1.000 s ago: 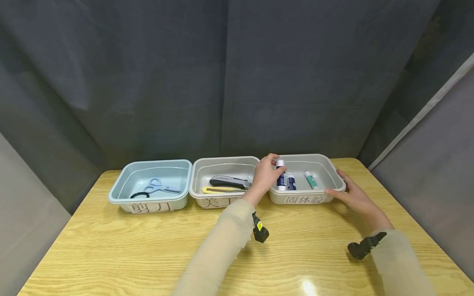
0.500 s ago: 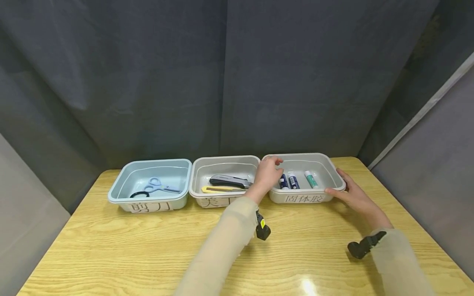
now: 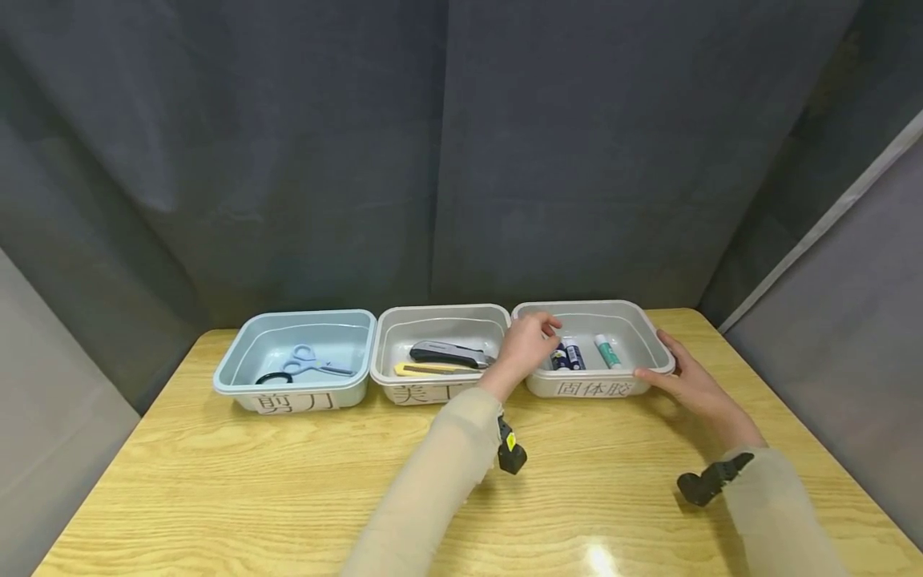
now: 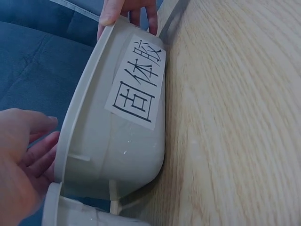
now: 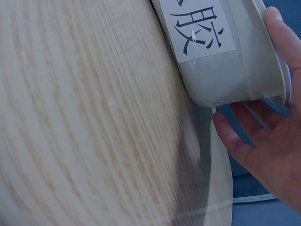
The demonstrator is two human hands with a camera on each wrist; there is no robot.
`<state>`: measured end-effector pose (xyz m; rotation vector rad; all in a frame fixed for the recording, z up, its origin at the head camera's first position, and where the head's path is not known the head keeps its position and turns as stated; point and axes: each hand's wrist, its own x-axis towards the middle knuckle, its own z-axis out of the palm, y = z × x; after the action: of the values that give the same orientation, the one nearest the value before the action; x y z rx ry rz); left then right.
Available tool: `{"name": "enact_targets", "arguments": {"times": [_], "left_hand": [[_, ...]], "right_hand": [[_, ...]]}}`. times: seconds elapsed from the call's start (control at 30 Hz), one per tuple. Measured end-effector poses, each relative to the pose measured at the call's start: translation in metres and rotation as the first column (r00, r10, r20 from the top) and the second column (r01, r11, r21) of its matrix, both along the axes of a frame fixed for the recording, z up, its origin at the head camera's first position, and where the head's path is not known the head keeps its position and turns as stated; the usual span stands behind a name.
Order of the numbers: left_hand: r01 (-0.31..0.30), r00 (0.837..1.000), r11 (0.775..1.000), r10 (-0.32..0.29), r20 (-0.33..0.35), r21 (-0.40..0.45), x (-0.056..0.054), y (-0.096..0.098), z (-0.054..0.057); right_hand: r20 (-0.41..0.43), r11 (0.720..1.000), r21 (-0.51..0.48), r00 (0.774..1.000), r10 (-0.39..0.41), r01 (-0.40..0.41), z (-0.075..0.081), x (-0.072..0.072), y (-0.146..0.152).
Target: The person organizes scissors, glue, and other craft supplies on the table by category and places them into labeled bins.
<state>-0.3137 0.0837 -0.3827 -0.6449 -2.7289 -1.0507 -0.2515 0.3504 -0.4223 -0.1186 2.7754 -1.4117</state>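
Observation:
In the head view my left hand (image 3: 525, 349) hangs over the left end of a pale grey plastic basket (image 3: 649, 340), its fingers loosely bent and holding nothing. Below its fingertips lie two dark blue glue sticks (image 3: 574, 355) side by side. A green glue stick (image 3: 607, 352) lies farther right in the same basket. My right hand (image 3: 687, 383) holds the basket's right front corner, thumb on the rim. In the right wrist view its fingers (image 5: 235, 141) spread along the basket's end, below the rim. A paper label (image 4: 136, 82) with Chinese characters is on the front wall.
A second grey basket (image 3: 385, 336) in the middle holds a black-and-grey utility knife (image 3: 447, 353) and a yellow cutter (image 3: 429, 369). At left a light blue basket (image 3: 223, 373) holds blue scissors (image 3: 310, 363) and a black-handled thing (image 3: 274, 377). Dark curtains (image 3: 288, 160) hang behind the wooden table (image 3: 274, 481).
My left hand has let go of a blue-and-white glue stick, which dropped into the right basket beside the other blue one. The hand then shifted slightly right. My right hand stays put.

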Motion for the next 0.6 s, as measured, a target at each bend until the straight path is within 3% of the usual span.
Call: {"name": "enact_targets", "arguments": {"times": [0.37, 0.6], "left_hand": [[0.056, 0.998, 0.998, -0.056, 0.011, -0.001, 0.002, -0.003, 0.002], [0.091, 0.996, 0.995, -0.091, 0.000, -0.036, 0.007, -0.012, 0.002]], "right_hand": [[0.035, 0.999, -0.015, 0.999, 0.031, -0.031, 0.009, 0.002, 0.007], [0.044, 0.995, 0.092, 0.999, 0.032, -0.036, 0.019, -0.002, 0.006]]}}
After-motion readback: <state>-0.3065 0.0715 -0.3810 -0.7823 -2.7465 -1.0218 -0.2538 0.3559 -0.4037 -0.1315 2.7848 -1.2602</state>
